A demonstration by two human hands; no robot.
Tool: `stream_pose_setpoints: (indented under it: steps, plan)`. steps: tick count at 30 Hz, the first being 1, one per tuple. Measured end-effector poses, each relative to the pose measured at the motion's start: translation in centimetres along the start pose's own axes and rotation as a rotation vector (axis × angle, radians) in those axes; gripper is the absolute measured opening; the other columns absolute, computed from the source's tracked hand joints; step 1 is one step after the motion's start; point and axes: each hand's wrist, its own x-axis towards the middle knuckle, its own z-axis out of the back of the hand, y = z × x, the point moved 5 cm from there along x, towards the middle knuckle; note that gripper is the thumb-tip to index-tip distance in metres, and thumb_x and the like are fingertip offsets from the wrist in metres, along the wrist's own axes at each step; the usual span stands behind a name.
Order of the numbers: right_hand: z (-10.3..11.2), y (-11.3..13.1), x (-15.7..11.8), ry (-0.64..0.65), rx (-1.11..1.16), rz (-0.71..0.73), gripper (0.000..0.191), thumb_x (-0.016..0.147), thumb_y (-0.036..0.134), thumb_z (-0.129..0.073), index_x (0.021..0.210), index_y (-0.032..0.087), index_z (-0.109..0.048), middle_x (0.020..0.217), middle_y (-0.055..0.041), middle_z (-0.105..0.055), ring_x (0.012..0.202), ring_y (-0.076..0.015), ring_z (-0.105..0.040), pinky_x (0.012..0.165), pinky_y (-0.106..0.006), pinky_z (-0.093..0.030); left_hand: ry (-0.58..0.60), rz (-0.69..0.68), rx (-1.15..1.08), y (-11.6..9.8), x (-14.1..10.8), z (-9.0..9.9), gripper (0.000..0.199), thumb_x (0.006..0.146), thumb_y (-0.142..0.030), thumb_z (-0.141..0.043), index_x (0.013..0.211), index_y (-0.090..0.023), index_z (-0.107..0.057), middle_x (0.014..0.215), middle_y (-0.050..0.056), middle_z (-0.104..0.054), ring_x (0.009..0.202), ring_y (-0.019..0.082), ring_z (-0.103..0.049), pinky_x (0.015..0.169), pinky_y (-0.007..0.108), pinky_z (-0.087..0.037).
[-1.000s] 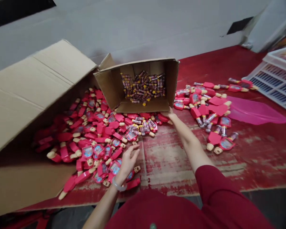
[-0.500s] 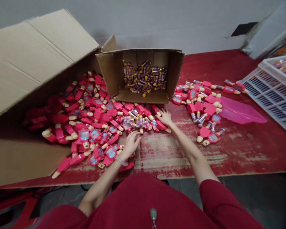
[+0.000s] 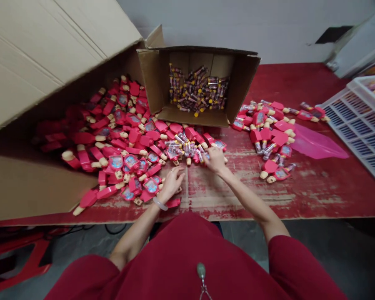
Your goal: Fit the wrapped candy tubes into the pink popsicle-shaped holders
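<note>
My left hand (image 3: 172, 183) rests at the right edge of the heap of pink pieces (image 3: 131, 162), its fingers curved and apart, with nothing seen in it. Further right, my right hand (image 3: 215, 159) is closed, fingers bent down at the end of a row of small clear tubes with yellow caps (image 3: 190, 148). What it grips is hidden. Just beyond it lies a pink piece with a picture window (image 3: 219, 144). An upright-walled cardboard box (image 3: 196, 118) behind the row holds many purple and yellow tubes.
A large open carton (image 3: 43, 187) surrounds the heap on the left. On the right lie more pink pieces with tubes (image 3: 270, 135), a pink translucent sheet (image 3: 318, 143) and a white slatted crate (image 3: 351, 121). The red table (image 3: 315, 196) has a worn surface.
My right hand has drawn back slightly toward me and its spread fingers have closed. My left hand has barely moved. The whole view has shifted a little.
</note>
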Motion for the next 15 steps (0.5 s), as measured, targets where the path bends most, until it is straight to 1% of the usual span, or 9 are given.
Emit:
stream_pose_setpoints:
  steps: [2,3,5,7,9,10,12,14,15]
  plan:
    - [-1.0,2.7,-0.8,0.064,-0.025,0.058,0.042,0.097,0.034,-0.045,0.126,0.011,-0.065,0.120,-0.0228,-0.067,0.120,-0.0375,-0.052,0.104,-0.053,-0.038,0.002,-0.014,-0.019,-0.4,0.1,-0.1,0.027,0.093,-0.023,-0.057,0.118,-0.019,-0.067,0.126,0.011,-0.068,0.120,0.025,-0.063,0.108,0.045,-0.048]
    - [-1.3,3.5,-1.1,0.076,-0.026,0.047,0.042,0.094,0.030,-0.047,0.127,0.009,-0.064,0.121,-0.0244,-0.067,0.121,-0.0389,-0.051,0.102,-0.053,-0.039,0.003,-0.026,-0.031,-0.7,0.1,-0.2,0.027,0.093,-0.023,-0.056,0.118,-0.019,-0.067,0.126,0.011,-0.068,0.119,0.025,-0.064,0.108,0.044,-0.048]
    - [-1.4,4.0,-1.5,0.060,0.034,-0.036,0.046,0.090,0.025,-0.051,0.132,0.008,-0.060,0.121,-0.0253,-0.066,0.119,-0.0401,-0.054,0.099,-0.053,-0.042,0.006,-0.043,-0.051,-1.0,0.3,-0.4,0.027,0.094,-0.022,-0.055,0.118,-0.019,-0.066,0.126,0.011,-0.068,0.118,0.025,-0.064,0.107,0.043,-0.049]
    - [-1.0,3.5,-2.2,0.042,0.218,-0.135,0.053,0.087,0.028,-0.056,0.137,0.012,-0.056,0.112,-0.0202,-0.069,0.105,-0.0369,-0.061,0.091,-0.049,-0.048,0.009,-0.024,-0.049,-0.8,0.5,-0.5,0.027,0.094,-0.023,-0.055,0.119,-0.019,-0.066,0.124,0.011,-0.069,0.112,0.024,-0.066,0.103,0.042,-0.051]
    - [-0.2,2.3,-3.7,0.023,0.512,-0.237,0.060,0.084,0.036,-0.061,0.141,0.018,-0.052,0.098,-0.0115,-0.070,0.084,-0.0294,-0.065,0.077,-0.044,-0.053,0.011,0.022,-0.013,-0.1,0.7,-0.3,0.028,0.094,-0.023,-0.055,0.119,-0.018,-0.066,0.121,0.012,-0.070,0.105,0.025,-0.068,0.098,0.041,-0.053]
    - [0.2,1.7,-4.7,0.019,0.677,-0.289,0.061,0.082,0.039,-0.063,0.139,0.021,-0.051,0.091,-0.0071,-0.069,0.073,-0.0252,-0.063,0.069,-0.040,-0.053,0.009,0.041,0.014,0.3,0.8,0.0,0.028,0.094,-0.023,-0.056,0.119,-0.018,-0.067,0.119,0.012,-0.070,0.104,0.025,-0.068,0.097,0.042,-0.053]
    - [1.0,0.8,-7.0,0.043,0.966,-0.385,0.053,0.077,0.042,-0.068,0.126,0.023,-0.057,0.080,-0.0008,-0.065,0.058,-0.0180,-0.058,0.056,-0.033,-0.050,0.002,0.060,0.071,1.1,0.7,0.8,0.028,0.093,-0.022,-0.056,0.118,-0.017,-0.067,0.118,0.012,-0.070,0.106,0.027,-0.067,0.098,0.042,-0.051]
    - [1.6,0.6,-9.3,0.120,1.169,-0.455,0.038,0.072,0.040,-0.073,0.104,0.023,-0.061,0.076,0.0014,-0.064,0.054,-0.0149,-0.057,0.050,-0.029,-0.047,0.023,0.047,0.139,1.5,0.1,1.7,0.026,0.094,-0.024,-0.057,0.116,-0.017,-0.068,0.114,0.012,-0.070,0.106,0.027,-0.066,0.098,0.041,-0.050]
    - [1.8,0.8,-10.3,0.164,1.242,-0.483,0.034,0.070,0.038,-0.076,0.096,0.022,-0.060,0.076,0.0016,-0.064,0.055,-0.0148,-0.059,0.050,-0.028,-0.048,0.061,0.026,0.189,1.5,-0.3,1.9,0.024,0.094,-0.025,-0.057,0.113,-0.018,-0.069,0.110,0.012,-0.071,0.104,0.026,-0.065,0.097,0.040,-0.050]
